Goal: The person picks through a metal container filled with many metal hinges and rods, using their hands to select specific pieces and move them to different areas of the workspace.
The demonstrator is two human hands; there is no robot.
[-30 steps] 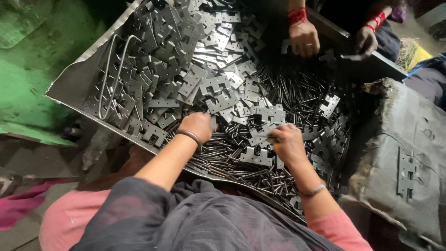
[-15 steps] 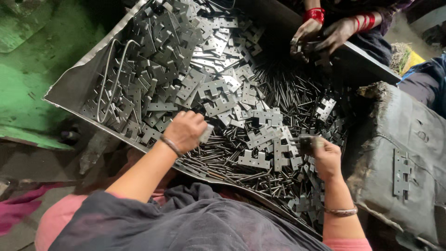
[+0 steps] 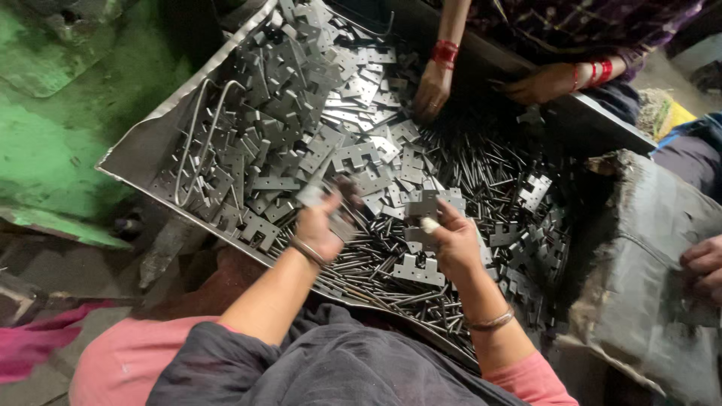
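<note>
A big metal tray (image 3: 143, 162) holds a heap of grey notched hinge plates (image 3: 301, 113) and a bed of thin steel pins (image 3: 481, 173). My left hand (image 3: 320, 225) is lifted over the tray's near side, fingers closed on a hinge plate (image 3: 312, 195). My right hand (image 3: 451, 240) is raised beside it and grips another hinge plate (image 3: 425, 207) between thumb and fingers. The two hands are a short gap apart, above loose plates and pins.
Across the tray another person's two hands (image 3: 432, 90) with red bangles reach into the parts. A third person's hand (image 3: 703, 263) rests on a grey sack (image 3: 647, 263) at the right. A green machine body (image 3: 53, 135) stands at the left. Bent wire rods (image 3: 199, 143) lie in the tray.
My right hand came back from the tray's right side toward the middle, holding a plate. My left hand lifted off the heap with a plate. The other person's hands spread apart.
</note>
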